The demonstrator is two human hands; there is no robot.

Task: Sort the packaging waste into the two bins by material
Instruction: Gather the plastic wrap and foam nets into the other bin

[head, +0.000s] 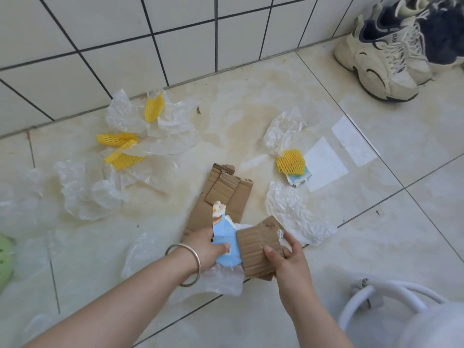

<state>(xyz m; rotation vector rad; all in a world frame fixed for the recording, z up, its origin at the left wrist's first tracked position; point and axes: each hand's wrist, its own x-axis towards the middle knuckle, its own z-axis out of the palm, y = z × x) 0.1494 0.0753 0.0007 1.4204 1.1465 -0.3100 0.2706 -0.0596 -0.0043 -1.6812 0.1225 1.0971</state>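
Observation:
My left hand [204, 247] pinches a torn light-blue printed card piece [224, 237], thumb on its face. My right hand [286, 257] grips a small brown corrugated cardboard piece [258, 247] beside it. Both are held low over the tiled floor. Under and beyond them lies a larger flat cardboard sheet [226, 192]. Yellow foam nets lie at the back left [153, 108], at the left [120, 149] and at the right [291, 162], the last one on another blue card scrap [298, 179]. Crumpled clear plastic sheets lie at the left [82, 192], at the right [293, 212] and under my left wrist.
A white tiled wall [125, 46] runs along the back. Pale sneakers [384, 61] stand at the back right. A white paper sheet [324, 164] lies on the floor at the right. A green object [5, 259] sits at the left edge, a white hose [371, 302] at the lower right.

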